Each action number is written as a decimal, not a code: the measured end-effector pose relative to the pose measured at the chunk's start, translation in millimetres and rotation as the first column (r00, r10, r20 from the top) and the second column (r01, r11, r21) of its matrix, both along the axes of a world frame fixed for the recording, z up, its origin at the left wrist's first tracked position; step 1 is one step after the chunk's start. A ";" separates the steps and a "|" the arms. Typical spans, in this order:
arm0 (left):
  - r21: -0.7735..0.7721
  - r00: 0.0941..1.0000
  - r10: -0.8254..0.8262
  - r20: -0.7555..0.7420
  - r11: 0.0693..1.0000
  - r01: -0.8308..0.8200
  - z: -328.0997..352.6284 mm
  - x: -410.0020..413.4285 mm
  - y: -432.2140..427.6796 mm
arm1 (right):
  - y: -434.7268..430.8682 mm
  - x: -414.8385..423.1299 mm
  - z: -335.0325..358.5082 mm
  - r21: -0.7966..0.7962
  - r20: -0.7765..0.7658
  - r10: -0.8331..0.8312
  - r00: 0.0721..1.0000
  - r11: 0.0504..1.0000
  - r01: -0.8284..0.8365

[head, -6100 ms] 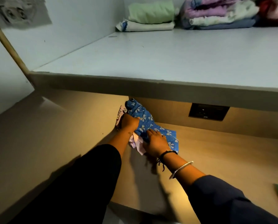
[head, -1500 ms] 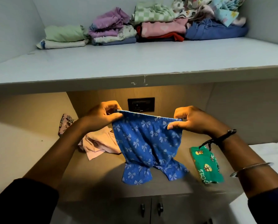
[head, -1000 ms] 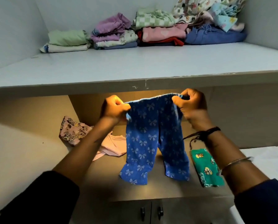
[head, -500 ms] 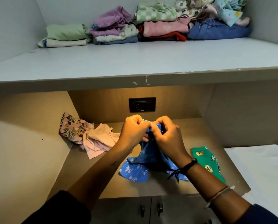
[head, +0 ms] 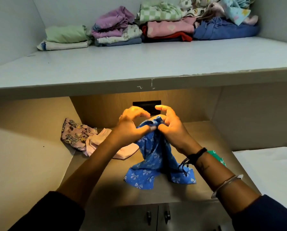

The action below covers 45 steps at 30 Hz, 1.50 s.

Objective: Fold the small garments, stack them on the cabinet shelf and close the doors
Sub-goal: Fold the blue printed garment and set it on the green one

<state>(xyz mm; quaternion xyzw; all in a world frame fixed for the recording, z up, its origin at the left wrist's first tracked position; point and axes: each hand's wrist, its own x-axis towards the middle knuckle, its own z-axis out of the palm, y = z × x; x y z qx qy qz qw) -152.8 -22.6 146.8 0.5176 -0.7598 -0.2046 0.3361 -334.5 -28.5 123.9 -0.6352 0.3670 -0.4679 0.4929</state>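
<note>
Since the frame half a second earlier, both hands have risen slightly and their outer fingers have spread. The left hand (head: 131, 126) pinches the gathered waistband of the blue bow-print trousers (head: 153, 155) between thumb and forefinger, remaining fingers extended. The right hand (head: 170, 126) pinches the same edge just beside it, forefinger raised. The trousers hang from both hands, leg ends resting on the lower wooden shelf (head: 199, 135) near its front edge. To the left lie a cartoon-print garment (head: 74, 134) and a pale pink garment (head: 96, 142), touching. A green garment (head: 220, 160) shows behind the right wrist. Folded stacks (head: 156, 25) line the far side of the upper shelf (head: 156, 64). The cabinet doors (head: 157, 217) below are closed.
</note>
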 end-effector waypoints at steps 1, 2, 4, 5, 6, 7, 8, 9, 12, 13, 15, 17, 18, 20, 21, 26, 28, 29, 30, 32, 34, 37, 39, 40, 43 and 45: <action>0.082 0.993 0.006 -0.115 0.997 0.004 3.6 0.5 -1.9 | -2.3 0.4 1.3 -0.001 -0.006 -0.001 1.000 1.000 0.001; 0.111 0.981 0.034 -0.193 0.994 -0.013 7.1 0.3 -3.3 | -4.1 1.1 1.6 0.001 -0.001 -0.014 1.000 1.000 0.014; 0.076 0.968 0.065 -0.243 0.996 -0.048 12.0 -1.1 -5.5 | -5.1 4.5 -1.4 0.021 0.020 -0.042 0.999 0.999 0.041; 0.066 0.964 0.058 -0.259 0.997 -0.042 13.6 -2.3 -5.2 | -4.8 6.8 -4.5 0.026 0.021 -0.055 0.998 0.998 0.054; 0.068 0.962 0.046 -0.270 0.997 -0.029 14.9 -3.4 -4.8 | -4.5 9.1 -8.5 0.028 0.024 -0.071 0.997 0.997 0.070; 0.077 0.960 0.035 -0.276 0.997 -0.014 15.1 -4.5 -5.1 | -4.5 11.2 -12.4 0.027 0.034 -0.089 0.995 0.996 0.088; 0.092 0.963 0.026 -0.269 0.996 -0.002 14.3 -5.6 -5.1 | -4.7 12.9 -15.5 0.029 0.050 -0.105 0.993 0.994 0.104; 0.107 0.969 0.016 -0.246 0.994 0.010 12.1 -6.1 -4.7 | -5.3 14.4 -17.5 0.033 0.070 -0.116 0.991 0.993 0.114; 0.158 0.993 -0.004 -0.119 0.987 0.023 4.7 -6.4 -1.6 | -9.6 16.1 -18.0 0.044 0.096 -0.115 0.989 0.993 0.111; 0.143 0.995 -0.011 -0.102 0.989 0.026 2.6 -6.4 -1.1 | -10.8 16.8 -17.4 0.047 0.091 -0.107 0.990 0.994 0.103; 0.089 0.993 0.008 -0.114 0.996 0.002 1.5 -4.7 -1.4 | -12.9 17.9 -16.7 0.045 0.084 -0.088 0.993 0.995 0.084; 0.040 0.992 0.051 -0.120 0.998 -0.047 3.8 -2.7 -3.2 | -12.3 17.9 -18.3 0.048 0.065 -0.072 0.995 0.996 0.069; 0.016 0.991 0.046 -0.126 0.999 -0.045 5.4 -2.2 -4.1 | -11.5 17.8 -18.7 0.049 0.035 -0.065 0.997 0.997 0.063; -0.018 0.986 -0.003 -0.165 1.000 0.000 11.0 -2.1 -3.9 | -9.9 20.6 -18.9 0.040 -0.095 -0.032 0.995 0.999 0.036; -0.020 0.984 -0.025 -0.179 1.000 0.022 14.4 -1.6 -4.0 | -10.6 24.5 -21.1 0.043 -0.178 -0.013 0.984 0.999 0.021; 0.041 0.924 0.043 -0.380 0.999 -0.030 30.1 15.3 -9.5 | -15.5 29.4 -43.7 0.081 -0.419 -0.003 0.908 0.996 0.040; 0.126 0.849 0.085 -0.521 0.992 -0.022 31.6 32.8 -7.6 | -19.8 13.4 -51.7 0.196 -0.458 0.081 0.885 0.981 0.012; 0.169 0.814 0.092 -0.574 0.986 0.007 30.1 43.1 -4.9 | -22.2 3.8 -56.4 0.250 -0.484 0.147 0.862 0.968 -0.025; 0.202 0.779 0.093 -0.620 0.979 0.043 27.7 53.5 -1.5 | -25.3 -5.4 -61.1 0.289 -0.502 0.209 0.839 0.955 -0.065; 0.236 0.714 0.086 -0.695 0.965 0.114 19.7 70.5 5.8 | -26.6 -18.3 -67.7 0.347 -0.494 0.291 0.819 0.930 -0.121; 0.264 0.683 0.093 -0.725 0.953 0.150 12.3 79.5 13.8 | -23.6 -21.3 -73.2 0.414 -0.443 0.351 0.825 0.896 -0.159; 0.280 0.664 0.096 -0.742 0.944 0.176 8.8 85.9 21.1 | -18.0 -16.2 -83.4 0.482 -0.413 0.432 0.802 0.850 -0.210; 0.260 0.624 0.105 -0.774 0.952 0.163 11.8 92.6 23.1 | -12.0 -13.4 -89.7 0.518 -0.395 0.509 0.764 0.811 -0.273; 0.256 0.594 0.120 -0.795 0.955 0.149 13.1 96.3 23.3 | -8.8 -13.1 -92.0 0.538 -0.386 0.548 0.742 0.787 -0.301; 0.289 0.536 0.182 -0.824 0.950 0.122 9.4 107.8 24.9 | -1.2 -13.0 -102.0 0.580 -0.379 0.578 0.723 0.757 -0.301; 0.325 0.549 0.208 -0.809 0.938 0.123 2.8 112.8 26.4 | 4.3 -13.4 -105.4 0.578 -0.376 0.567 0.732 0.762 -0.293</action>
